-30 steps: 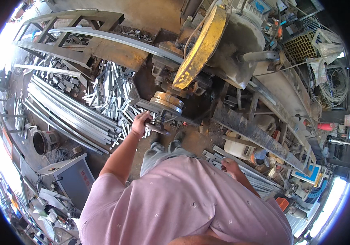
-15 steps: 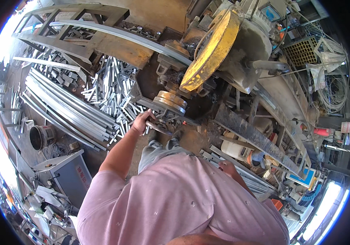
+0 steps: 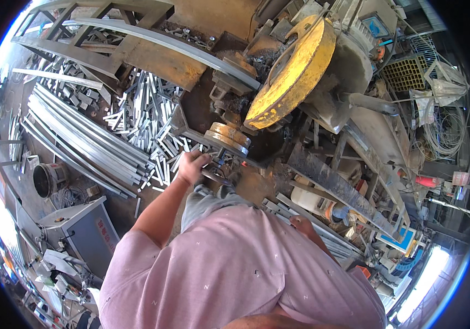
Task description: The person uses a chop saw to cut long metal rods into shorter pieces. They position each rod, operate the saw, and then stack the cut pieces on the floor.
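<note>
My left hand is closed around one end of a dark metal bar handle, low at the front of a cut-off saw. The handle sits by a threaded screw beside a round, rusty metal block. Behind these, a yellow blade guard stands tilted over the saw bed. A long silvery metal bar runs from the left up to the guard. My right hand hangs low at my right side, near metal lengths on the floor, its fingers mostly hidden.
Long metal profiles lie in a bundle at left, beside a heap of short cut pieces. A bucket and a grey cabinet stand nearer. On the right are a steel frame, a white plastic container and a yellow crate.
The yellow guard and its lever have shifted to the right and look larger. My left hand stays on the handle, its grip slightly turned. My right hand has hardly moved.
</note>
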